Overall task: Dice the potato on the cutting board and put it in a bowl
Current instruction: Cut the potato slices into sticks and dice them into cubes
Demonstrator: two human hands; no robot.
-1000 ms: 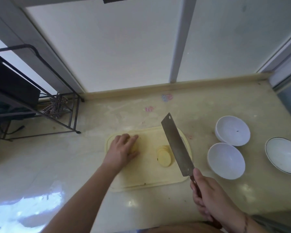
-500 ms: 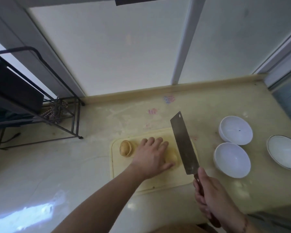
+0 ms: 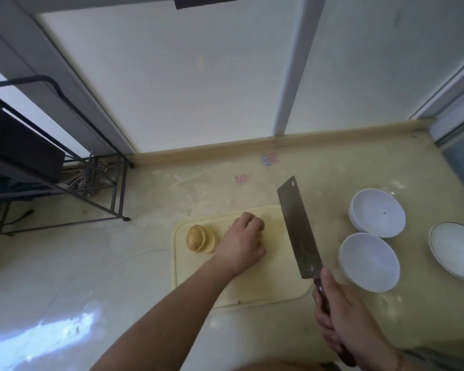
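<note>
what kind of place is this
Most likely a home kitchen counter by a window: a pale yellow plastic cutting board with sliced potato, a steel cleaver in the right hand, and white ceramic bowls on the beige stone worktop.

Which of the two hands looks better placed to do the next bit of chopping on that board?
The right hand: it already grips the steel cleaver, blade raised beside the pale yellow cutting board. The left hand is curled over potato slices, better placed to steady them.
</note>
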